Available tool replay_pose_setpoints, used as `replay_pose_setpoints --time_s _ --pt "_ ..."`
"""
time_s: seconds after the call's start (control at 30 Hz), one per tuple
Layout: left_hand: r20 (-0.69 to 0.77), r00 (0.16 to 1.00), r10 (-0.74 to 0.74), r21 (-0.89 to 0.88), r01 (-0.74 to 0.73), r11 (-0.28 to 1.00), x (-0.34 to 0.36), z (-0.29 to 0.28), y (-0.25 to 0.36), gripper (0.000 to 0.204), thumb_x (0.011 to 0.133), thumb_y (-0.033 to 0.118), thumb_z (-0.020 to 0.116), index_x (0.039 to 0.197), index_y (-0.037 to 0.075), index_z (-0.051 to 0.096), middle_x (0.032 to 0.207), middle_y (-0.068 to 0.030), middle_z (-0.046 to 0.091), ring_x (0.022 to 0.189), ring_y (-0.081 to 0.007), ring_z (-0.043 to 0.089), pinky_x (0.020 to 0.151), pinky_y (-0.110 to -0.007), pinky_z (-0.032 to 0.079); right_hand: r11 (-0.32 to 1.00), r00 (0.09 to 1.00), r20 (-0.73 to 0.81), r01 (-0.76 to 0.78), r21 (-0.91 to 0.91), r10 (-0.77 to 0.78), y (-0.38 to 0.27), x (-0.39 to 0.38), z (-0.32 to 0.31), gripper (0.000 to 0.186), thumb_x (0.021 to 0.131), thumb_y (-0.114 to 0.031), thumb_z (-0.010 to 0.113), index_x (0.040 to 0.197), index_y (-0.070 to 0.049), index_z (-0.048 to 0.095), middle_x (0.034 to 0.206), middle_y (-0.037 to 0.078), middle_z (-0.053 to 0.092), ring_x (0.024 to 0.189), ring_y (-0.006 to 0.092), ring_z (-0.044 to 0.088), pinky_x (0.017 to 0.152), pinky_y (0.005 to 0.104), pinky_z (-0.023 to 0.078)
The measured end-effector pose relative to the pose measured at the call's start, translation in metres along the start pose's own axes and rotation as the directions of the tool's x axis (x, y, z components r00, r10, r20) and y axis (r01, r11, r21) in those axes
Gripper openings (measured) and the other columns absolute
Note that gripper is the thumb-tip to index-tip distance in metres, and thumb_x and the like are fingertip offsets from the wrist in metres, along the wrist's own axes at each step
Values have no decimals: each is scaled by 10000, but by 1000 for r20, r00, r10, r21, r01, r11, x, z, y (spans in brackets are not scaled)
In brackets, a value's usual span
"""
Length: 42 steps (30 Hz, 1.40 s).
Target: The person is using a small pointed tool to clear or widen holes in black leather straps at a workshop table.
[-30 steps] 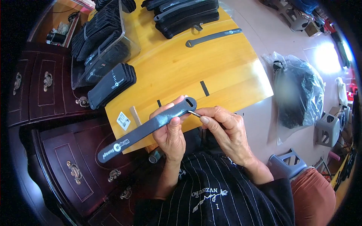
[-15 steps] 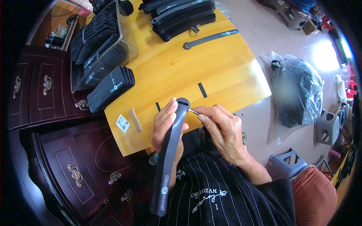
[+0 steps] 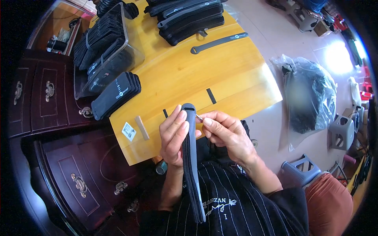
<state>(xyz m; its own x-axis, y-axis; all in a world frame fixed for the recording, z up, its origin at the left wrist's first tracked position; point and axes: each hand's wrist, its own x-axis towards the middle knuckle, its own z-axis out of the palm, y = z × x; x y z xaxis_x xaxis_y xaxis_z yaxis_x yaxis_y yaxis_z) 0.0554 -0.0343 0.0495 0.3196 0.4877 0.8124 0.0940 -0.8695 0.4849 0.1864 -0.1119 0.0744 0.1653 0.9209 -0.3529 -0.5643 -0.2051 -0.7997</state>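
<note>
My left hand (image 3: 171, 135) is wrapped round a bundle of long dark grey and black straps (image 3: 190, 157), held on edge near the rounded end that has a slot through it. The straps' long tails hang down toward my shirt. Between the thumb and fingers of my right hand (image 3: 230, 137) is a small thin metal piece (image 3: 199, 118), mostly hidden. Its tip is close to the right side of the bundle, just below the slotted end; whether it touches cannot be made out.
A wooden table (image 3: 165, 82) carries a single strap (image 3: 218, 42), stacked straps (image 3: 193, 25), a fanned pile (image 3: 117, 96) and a clear bin (image 3: 132, 57) of straps. Near its front edge lie a white label (image 3: 128, 131) and a wooden strip (image 3: 142, 128). A plastic bag (image 3: 309, 98) sits on the floor.
The bundle has turned in my left hand, so its layered edges now show and its tail has swung right. My right hand stays beside the slotted end, slightly lower.
</note>
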Motion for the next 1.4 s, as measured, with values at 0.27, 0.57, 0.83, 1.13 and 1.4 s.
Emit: replay_pose_setpoints --time_s 0.27,0.57,0.83,1.13,1.4 --pt "69 994 -84 -29 86 996 -9 0 3 349 808 63 698 1097 3 513 1112 -232 601 1053 -376 601 897 -441 527 409 790 98 414 -813 -605 5 10 -2 165 909 -122 603 1039 -27 639 765 54 617 640 131 578 553 258 460" --pt "145 673 -725 -688 595 415 -9 -3 6 356 926 236 601 1157 -11 491 1117 -217 603 1068 -322 596 941 -425 482 499 810 181 502 -706 -558 -14 5 -4 243 849 -57 633 1087 -100 645 761 97 612 601 238 598 538 325 481" --pt "302 553 -776 -771 620 142 3 17 25 319 895 156 613 1143 -16 511 1083 -154 601 1005 -240 601 869 -351 511 441 805 172 474 -762 -568 -21 -11 -6 242 839 -68 646 1079 -93 645 814 101 646 658 260 647 540 324 500" --pt "503 518 -692 -607 782 143 6 8 23 282 826 -22 687 1066 -51 540 951 -139 631 780 -188 651 681 -286 569 506 847 169 448 -737 -504 -30 -14 -24 181 857 -112 649 1027 -49 660 847 118 674 681 232 676 588 308 526" --pt "539 399 -742 -552 833 46 5 10 29 263 850 -3 661 1068 -51 523 904 -146 641 755 -190 658 667 -292 565 415 814 170 449 -791 -556 -27 -2 -30 191 840 -97 659 1026 -56 665 841 101 671 686 227 671 574 308 513"
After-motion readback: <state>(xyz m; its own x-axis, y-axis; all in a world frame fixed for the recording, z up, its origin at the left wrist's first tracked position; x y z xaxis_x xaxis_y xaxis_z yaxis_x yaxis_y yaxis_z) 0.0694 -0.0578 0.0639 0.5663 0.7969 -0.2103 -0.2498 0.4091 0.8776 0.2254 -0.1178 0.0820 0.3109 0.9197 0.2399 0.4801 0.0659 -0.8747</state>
